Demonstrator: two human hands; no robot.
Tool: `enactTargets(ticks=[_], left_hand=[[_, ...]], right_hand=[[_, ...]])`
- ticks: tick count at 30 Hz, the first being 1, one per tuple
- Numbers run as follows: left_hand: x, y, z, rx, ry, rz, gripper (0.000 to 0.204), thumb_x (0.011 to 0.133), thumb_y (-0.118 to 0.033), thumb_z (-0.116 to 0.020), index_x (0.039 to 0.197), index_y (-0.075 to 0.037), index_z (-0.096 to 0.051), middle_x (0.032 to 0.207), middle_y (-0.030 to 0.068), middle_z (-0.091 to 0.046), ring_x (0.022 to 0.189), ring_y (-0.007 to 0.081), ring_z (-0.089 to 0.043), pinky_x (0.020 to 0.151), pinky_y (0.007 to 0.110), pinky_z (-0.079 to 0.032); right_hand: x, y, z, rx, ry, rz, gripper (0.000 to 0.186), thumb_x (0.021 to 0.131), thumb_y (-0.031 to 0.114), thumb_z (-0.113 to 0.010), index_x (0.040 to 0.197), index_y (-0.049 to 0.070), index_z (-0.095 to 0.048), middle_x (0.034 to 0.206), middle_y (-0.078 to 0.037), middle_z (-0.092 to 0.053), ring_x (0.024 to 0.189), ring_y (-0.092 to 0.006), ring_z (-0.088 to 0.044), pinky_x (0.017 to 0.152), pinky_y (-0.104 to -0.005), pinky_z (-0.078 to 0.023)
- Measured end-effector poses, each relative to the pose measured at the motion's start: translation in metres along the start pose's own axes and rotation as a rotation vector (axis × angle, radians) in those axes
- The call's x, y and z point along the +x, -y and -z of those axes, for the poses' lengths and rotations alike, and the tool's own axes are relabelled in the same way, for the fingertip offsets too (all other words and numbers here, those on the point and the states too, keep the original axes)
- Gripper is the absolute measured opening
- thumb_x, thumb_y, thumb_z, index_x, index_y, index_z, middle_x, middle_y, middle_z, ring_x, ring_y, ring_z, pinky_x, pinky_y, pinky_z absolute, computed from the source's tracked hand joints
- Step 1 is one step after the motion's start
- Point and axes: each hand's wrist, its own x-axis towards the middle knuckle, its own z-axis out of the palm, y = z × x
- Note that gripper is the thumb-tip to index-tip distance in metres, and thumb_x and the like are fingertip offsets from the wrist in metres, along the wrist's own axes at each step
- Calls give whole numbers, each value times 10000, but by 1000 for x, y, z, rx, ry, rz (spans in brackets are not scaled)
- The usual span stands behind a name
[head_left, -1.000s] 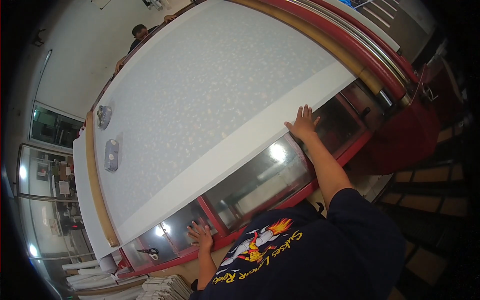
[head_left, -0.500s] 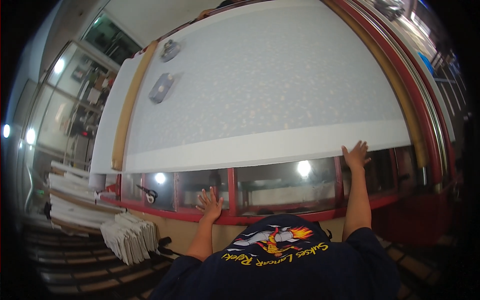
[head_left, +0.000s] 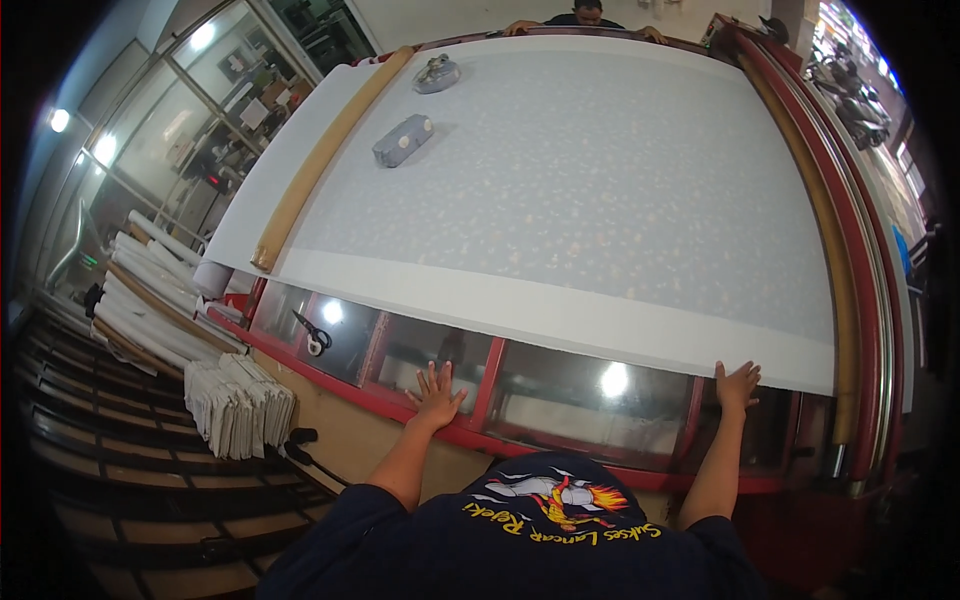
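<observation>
A wide sheet (head_left: 590,190), pale grey with light speckles and a plain white border, lies spread over a red-framed table with glass panels (head_left: 590,385). My left hand (head_left: 436,397) rests with spread fingers on the glass near the red front rail, apart from the sheet. On the right, my right hand (head_left: 737,385) is open, its fingertips at the sheet's near edge. Neither hand holds anything. A grey wrapped block (head_left: 403,140) and a rounded grey bundle (head_left: 437,76) sit on the sheet's left part.
Brown tubes lie along the left (head_left: 335,155) and right (head_left: 815,205) sides. Scissors (head_left: 316,342) lie on the glass, left of my left hand. A co-worker (head_left: 585,16) stands at the far edge, hands on it. White rolls (head_left: 150,300) and a folded stack (head_left: 238,405) are at left.
The view has tilted and turned, bringing the co-worker at the far edge into sight. Both my hands stay open at the table's near side; the block and bundle appear undisturbed.
</observation>
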Motion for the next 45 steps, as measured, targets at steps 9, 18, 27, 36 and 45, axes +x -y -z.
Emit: enactTargets(ticks=[9,18,27,36,45], left_hand=[[1,5,-2,-28,1,-21,886,959,-714,-403,1623,-342,50,1690,59,188,1528,433,173,1092,799,62],[0,9,6,-52,66,-20,904,947,-751,-373,1623,-333,59,1685,74,202,1520,448,187,1083,808,55],[-2,3,14,-82,110,-51,915,945,-761,-364,1621,-333,81,1679,77,228,1512,441,223,1088,792,76],[3,-15,28,-143,134,-132,903,950,-760,-350,1622,-332,74,1684,81,208,1524,414,210,1098,784,61],[-40,66,0,-158,-64,-401,761,986,-645,-415,1604,-222,-278,1691,184,-42,1548,439,27,1189,679,3]], right_hand=[[5,-1,-2,-4,-14,-1,1029,908,641,-584,1610,54,-113,1696,-163,-28,1565,-342,-48,1146,-746,-145],[13,-3,-7,-15,-9,-5,1005,912,616,-599,1601,47,-140,1689,-177,-61,1559,-356,-75,1139,-749,-170],[24,-7,-17,-70,-102,-22,870,961,595,-540,1585,89,-210,1666,-169,-171,1536,-372,-170,1127,-742,-218],[71,-1,-105,-568,-179,565,476,977,144,-418,1348,-149,-475,1492,-316,-413,1355,-471,-431,1159,-511,-355],[-220,200,-128,-302,82,869,631,907,136,-550,1465,-99,-375,1526,-337,-362,1403,-490,-384,1181,-511,-325]])
